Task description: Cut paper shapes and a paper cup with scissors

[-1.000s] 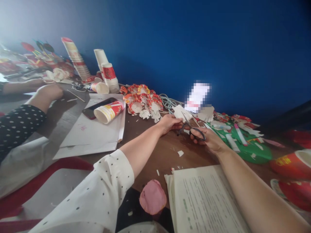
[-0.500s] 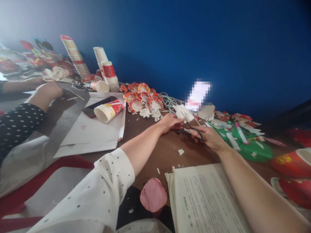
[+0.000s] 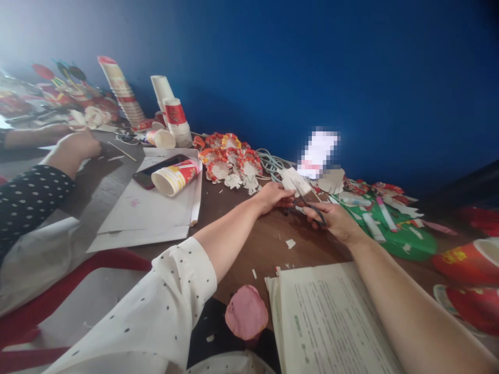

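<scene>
My right hand (image 3: 334, 219) is closed on a pair of dark-handled scissors (image 3: 317, 212), blades pointing up and to the left. Close beside it, my left hand (image 3: 273, 197) has its fingers pinched together near the blades. What those fingers hold is hard to make out. Just beyond the fingertips is a flat white piece (image 3: 295, 181), and the blades overlap it in view. I cannot tell whether the left hand touches it. White scraps (image 3: 290, 243) lie on the brown table (image 3: 249, 234) below the hands.
Cut red-and-white paper pieces (image 3: 234, 161) are heaped beyond my left hand, near coiled cables (image 3: 271, 161). Paper cups (image 3: 177, 122) stand by the blue wall. A green disc (image 3: 413, 244) bears markers and scraps. Printed sheets (image 3: 323, 311) lie in front. A co-worker's hands (image 3: 78, 143) are at left.
Almost nothing differs. The scissors in my right hand have shifted very slightly; both hands stay in the same place.
</scene>
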Available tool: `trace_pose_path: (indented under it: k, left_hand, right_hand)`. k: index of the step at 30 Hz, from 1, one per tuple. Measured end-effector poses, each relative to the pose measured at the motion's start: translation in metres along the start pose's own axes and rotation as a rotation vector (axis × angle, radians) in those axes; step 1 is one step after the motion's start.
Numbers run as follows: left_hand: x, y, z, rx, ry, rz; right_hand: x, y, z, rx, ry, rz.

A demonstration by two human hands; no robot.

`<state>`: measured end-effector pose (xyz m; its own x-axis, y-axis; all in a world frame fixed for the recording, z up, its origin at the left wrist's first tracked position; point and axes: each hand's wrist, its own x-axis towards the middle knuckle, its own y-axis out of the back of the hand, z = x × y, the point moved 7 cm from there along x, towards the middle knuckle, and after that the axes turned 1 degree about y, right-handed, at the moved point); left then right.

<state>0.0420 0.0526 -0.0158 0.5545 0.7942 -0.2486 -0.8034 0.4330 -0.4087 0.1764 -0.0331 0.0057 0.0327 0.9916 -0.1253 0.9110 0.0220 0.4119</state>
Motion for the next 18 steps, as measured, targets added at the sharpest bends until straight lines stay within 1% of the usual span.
trace_pose_path:
  k: [18]
  left_hand:
    - [0.0023,0.0004,-0.0024,-0.058,0.0,-0.038]
  right_hand:
    - [0.0007,0.0017,0.0041,-0.004,-0.023,0.023]
